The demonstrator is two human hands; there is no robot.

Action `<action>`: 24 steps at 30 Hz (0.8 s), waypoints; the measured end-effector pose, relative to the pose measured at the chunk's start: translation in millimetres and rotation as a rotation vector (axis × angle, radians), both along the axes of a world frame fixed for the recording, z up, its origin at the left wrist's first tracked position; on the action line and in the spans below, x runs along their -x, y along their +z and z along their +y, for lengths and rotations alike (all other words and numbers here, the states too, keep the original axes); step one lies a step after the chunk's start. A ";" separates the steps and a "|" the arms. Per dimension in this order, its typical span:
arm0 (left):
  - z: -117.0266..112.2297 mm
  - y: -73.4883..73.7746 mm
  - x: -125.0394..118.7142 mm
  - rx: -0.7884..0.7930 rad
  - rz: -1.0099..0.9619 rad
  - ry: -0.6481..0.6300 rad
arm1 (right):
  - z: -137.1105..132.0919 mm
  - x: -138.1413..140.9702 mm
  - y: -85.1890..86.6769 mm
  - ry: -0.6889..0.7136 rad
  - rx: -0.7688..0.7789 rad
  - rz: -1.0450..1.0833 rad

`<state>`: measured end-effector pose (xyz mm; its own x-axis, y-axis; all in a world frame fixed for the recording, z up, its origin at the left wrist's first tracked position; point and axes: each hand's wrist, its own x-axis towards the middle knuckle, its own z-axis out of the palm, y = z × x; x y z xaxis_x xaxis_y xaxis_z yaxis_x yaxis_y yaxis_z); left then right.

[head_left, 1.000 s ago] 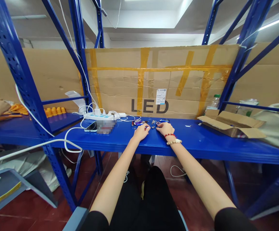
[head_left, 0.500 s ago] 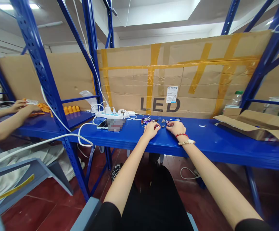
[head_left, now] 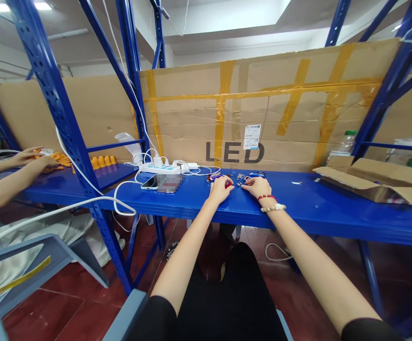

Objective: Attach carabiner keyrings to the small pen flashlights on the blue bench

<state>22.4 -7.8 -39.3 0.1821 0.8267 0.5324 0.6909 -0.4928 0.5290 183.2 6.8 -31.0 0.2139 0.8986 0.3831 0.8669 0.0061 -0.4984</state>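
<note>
On the blue shelf top (head_left: 298, 203), both my hands rest side by side among a cluster of small parts (head_left: 243, 178): metal bits and red and blue pieces. My left hand (head_left: 219, 189) is curled, its fingertips pinched on a small red piece (head_left: 228, 184). My right hand (head_left: 257, 187), with a red cord and a bead bracelet at the wrist, lies just right of it. Its fingers are bent down at the metal bits, and what they hold is hidden.
A white power strip (head_left: 159, 167), a phone (head_left: 149, 182) and a white cable (head_left: 120, 203) lie to the left. An open cardboard box (head_left: 369, 182) sits at the right, and a taped cardboard wall (head_left: 234, 113) stands behind. A co-worker's hands (head_left: 31, 156) work near orange parts (head_left: 103, 162) beyond a blue upright (head_left: 60, 109).
The view has swung a little to the left, bringing the co-worker's arms into sight. My hands have stayed at the small parts, with the left fingers still on the red piece.
</note>
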 end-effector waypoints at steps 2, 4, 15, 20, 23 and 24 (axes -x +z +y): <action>-0.2 0.6 0.3 -0.002 -0.008 0.006 | -0.8 -0.3 1.0 -0.033 0.006 0.004; -0.6 1.2 0.6 -0.004 -0.016 0.014 | -1.5 -0.5 1.9 -0.060 0.014 0.007; 1.0 -0.3 -0.3 -0.003 -0.044 0.015 | 7.4 -2.2 -4.9 0.121 -0.068 0.031; 2.4 -0.3 -0.3 0.015 -0.061 0.021 | 14.8 -4.0 -8.6 0.150 -0.075 0.041; 1.8 0.7 -0.2 0.024 -0.066 0.021 | 17.3 -4.5 -10.2 0.164 -0.075 0.056; 1.6 1.0 -0.3 0.026 -0.067 0.019 | 17.6 -4.5 -10.6 0.167 -0.077 0.063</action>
<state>22.6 -6.2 -38.3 0.1305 0.8432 0.5214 0.6626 -0.4654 0.5868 187.7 24.4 -41.6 0.0894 0.8922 0.4428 0.8179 0.1879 -0.5438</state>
